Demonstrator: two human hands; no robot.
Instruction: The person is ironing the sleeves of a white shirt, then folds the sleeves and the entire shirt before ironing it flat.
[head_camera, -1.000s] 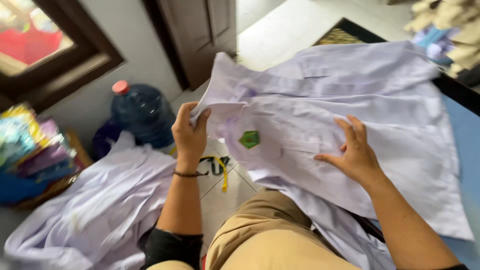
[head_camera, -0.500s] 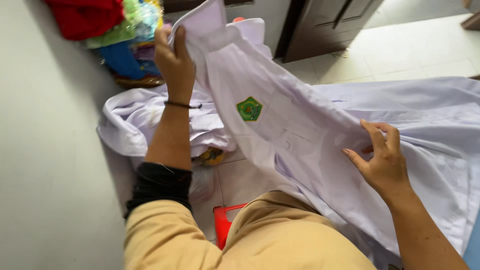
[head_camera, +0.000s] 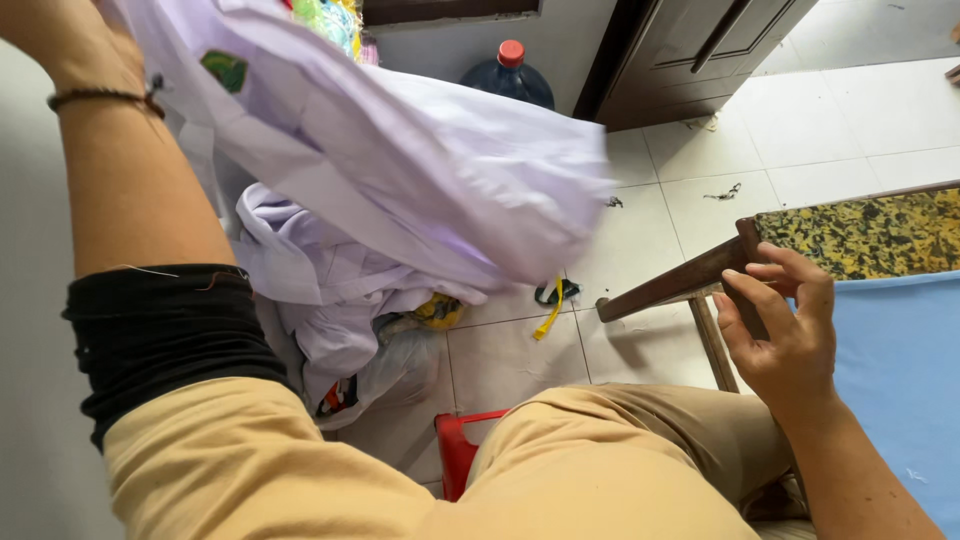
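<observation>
Since the earlier frame, the pale lilac shirt (head_camera: 420, 170) has swung off the worktop (head_camera: 860, 235) and now hangs in the air over the heap of similar garments (head_camera: 320, 290) on the floor. Keep the fabric clear of the worktop corner while carrying it across. Left hand (head_camera: 60, 40) is raised high, gripping the shirt. Right hand (head_camera: 785, 330) hovers empty, fingers loosely spread, beside the worktop edge.

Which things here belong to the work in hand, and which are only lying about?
In hand:
left hand
white shirt, lifted by that hand
heap of white shirts on the floor
right hand, open at the table edge

Lying about:
water bottle
yellow tape
red stool
</observation>
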